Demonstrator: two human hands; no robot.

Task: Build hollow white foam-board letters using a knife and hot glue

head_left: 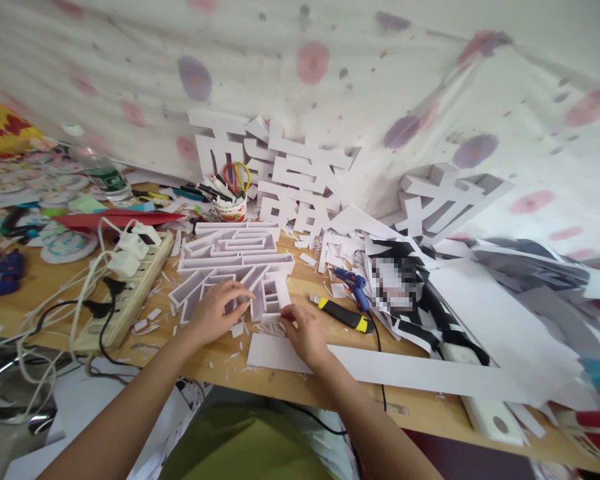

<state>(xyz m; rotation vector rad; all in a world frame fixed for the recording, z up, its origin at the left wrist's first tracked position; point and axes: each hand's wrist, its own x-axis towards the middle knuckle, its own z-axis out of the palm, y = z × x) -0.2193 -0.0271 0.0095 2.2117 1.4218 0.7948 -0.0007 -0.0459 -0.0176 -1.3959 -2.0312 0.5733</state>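
Observation:
A white foam-board character (pixel 237 250) with raised strip walls lies on the workbench in front of me. Over its lower middle hovers my left hand (pixel 215 310), thumb and forefinger bent with a gap between them. My right hand (pixel 304 333) is at the lower right corner, its fingers closed together on the white edge there. A thin part within those fingers is too small to make out. Just right of the character lie a yellow and black utility knife (pixel 345 315) and a blue hot glue gun (pixel 354 285).
A long white strip (pixel 410 373) crosses the bench's front under my right forearm. On the left is a power strip (pixel 135 280) with tangled cables. Behind stand a cup of scissors and pens (pixel 230 210), a bottle (pixel 105 177) and finished white characters (pixel 305 167). Scraps are scattered about.

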